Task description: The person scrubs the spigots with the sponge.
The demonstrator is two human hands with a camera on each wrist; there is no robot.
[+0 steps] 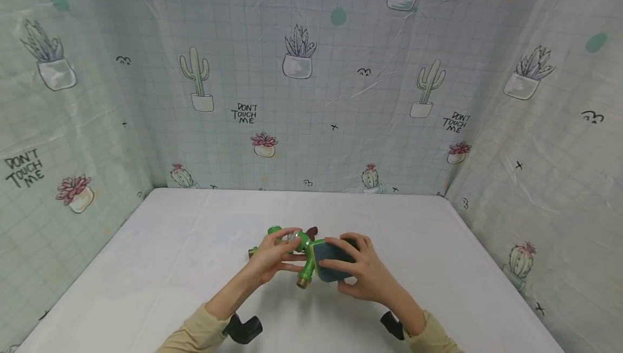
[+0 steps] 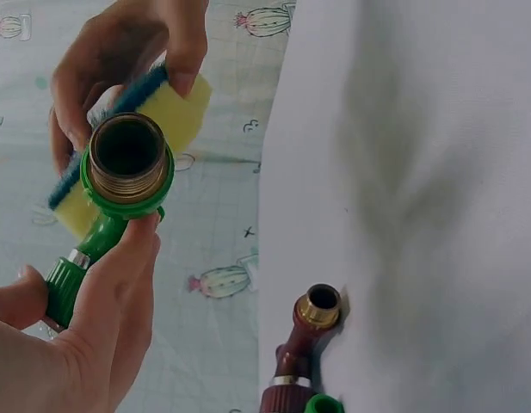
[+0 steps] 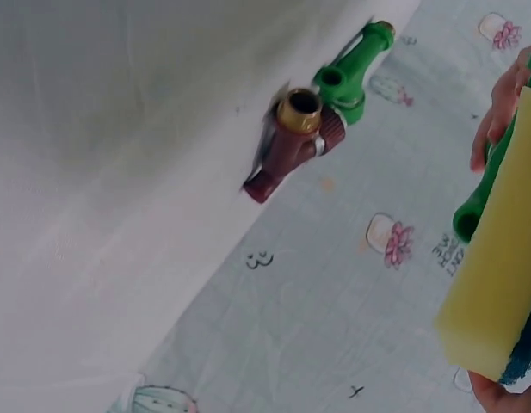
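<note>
My left hand grips a green pipe valve by its ribbed, knob-like part, with the thumb on one side and fingers on the other. The valve's brass threaded mouth faces the left wrist camera. In my right hand is a sponge, yellow with a dark blue-green scouring side. Its yellow face lies against the valve's green body, fingers spread over the dark side. Both hands are above the table. The sponge covers part of the valve in the right wrist view.
On the white table behind the hands lie a maroon valve with a brass end and a second green valve, side by side. Black wrist mounts sit under both forearms. A cactus-print cloth encloses the back and sides.
</note>
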